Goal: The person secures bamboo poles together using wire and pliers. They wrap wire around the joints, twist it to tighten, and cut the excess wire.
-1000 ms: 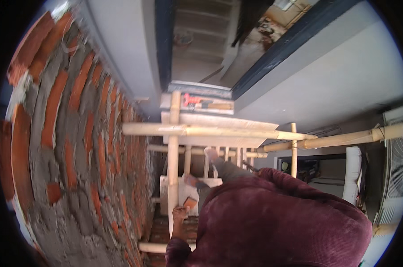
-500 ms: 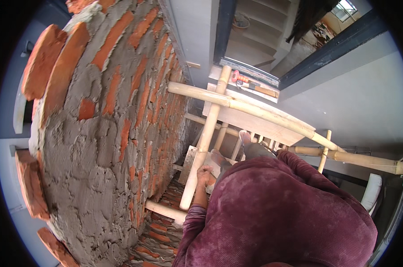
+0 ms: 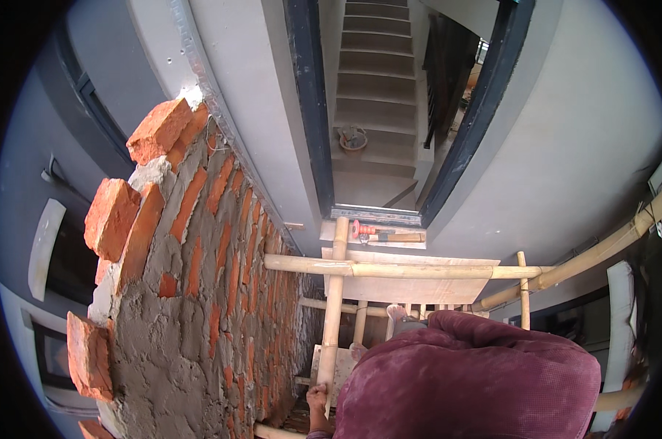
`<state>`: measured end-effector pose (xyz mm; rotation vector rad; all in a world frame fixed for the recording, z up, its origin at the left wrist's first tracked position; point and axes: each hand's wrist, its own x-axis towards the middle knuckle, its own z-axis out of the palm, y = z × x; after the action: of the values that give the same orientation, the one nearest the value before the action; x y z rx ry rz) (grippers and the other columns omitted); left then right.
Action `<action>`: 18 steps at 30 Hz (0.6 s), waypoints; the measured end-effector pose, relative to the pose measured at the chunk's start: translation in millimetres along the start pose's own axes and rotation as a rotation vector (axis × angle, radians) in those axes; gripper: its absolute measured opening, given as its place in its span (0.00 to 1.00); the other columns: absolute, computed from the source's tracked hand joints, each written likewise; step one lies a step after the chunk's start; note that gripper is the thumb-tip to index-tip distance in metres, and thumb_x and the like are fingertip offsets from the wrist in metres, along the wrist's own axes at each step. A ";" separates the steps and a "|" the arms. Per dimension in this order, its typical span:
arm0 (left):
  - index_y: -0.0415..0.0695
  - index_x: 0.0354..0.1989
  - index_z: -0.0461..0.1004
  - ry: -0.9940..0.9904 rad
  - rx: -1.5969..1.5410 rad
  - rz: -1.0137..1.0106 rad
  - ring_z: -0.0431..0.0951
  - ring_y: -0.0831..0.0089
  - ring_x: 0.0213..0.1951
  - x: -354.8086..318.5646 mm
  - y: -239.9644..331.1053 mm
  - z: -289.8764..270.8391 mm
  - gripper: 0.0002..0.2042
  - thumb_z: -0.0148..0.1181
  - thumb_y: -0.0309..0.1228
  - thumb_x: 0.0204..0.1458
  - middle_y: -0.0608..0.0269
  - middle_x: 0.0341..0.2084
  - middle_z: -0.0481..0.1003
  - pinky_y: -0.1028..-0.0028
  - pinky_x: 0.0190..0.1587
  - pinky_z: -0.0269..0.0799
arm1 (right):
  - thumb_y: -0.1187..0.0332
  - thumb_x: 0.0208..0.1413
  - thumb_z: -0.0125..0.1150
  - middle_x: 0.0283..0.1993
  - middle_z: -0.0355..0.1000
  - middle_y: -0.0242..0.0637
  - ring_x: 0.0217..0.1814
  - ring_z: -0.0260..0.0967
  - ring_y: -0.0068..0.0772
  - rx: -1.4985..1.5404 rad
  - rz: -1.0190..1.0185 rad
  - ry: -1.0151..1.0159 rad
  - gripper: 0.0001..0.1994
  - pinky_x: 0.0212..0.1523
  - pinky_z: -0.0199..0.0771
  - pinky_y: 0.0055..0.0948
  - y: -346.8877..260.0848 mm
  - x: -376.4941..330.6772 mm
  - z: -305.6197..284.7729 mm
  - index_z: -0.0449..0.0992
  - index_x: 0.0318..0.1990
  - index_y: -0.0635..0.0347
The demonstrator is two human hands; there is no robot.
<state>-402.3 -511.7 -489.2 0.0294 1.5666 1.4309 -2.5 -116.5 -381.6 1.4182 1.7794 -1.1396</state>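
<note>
My left hand [image 3: 316, 399] is low in the picture, at the lower part of an upright bamboo pole [image 3: 335, 307]. Its fingers are curled closed against the pole. A maroon sleeve and top [image 3: 470, 380] fill the lower right and cover much of what lies below. My right hand is hidden behind that clothing. Left of the pole stands a brick wall [image 3: 192, 329] smeared with wet grey mortar. Loose orange bricks [image 3: 113, 219] sit along its top edge.
A horizontal bamboo pole [image 3: 419, 271] crosses the upright one, with a pale board [image 3: 411, 289] beside it. Hand tools with red and wooden handles [image 3: 393, 234] lie on a ledge by the doorway. Beyond are stairs [image 3: 375, 88] and a bucket [image 3: 352, 141].
The view has swung up and round, so more of the doorway and stairs shows. My left hand now appears lower in the picture, still at the upright pole.
</note>
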 end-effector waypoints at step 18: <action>0.38 0.37 0.76 -0.294 0.540 -0.189 0.76 0.74 0.32 56.2 40.7 69.9 0.14 0.64 0.39 0.52 0.65 0.29 0.78 0.70 0.36 0.71 | 0.54 0.50 0.63 0.37 0.77 0.39 0.38 0.74 0.36 0.107 0.050 0.049 0.18 0.40 0.75 0.39 -3.7 -6.4 14.5 0.79 0.43 0.56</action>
<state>-409.5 -413.9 -480.6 0.3835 1.6137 0.7870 -5.3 -132.5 -381.8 1.5566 1.7285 -1.1998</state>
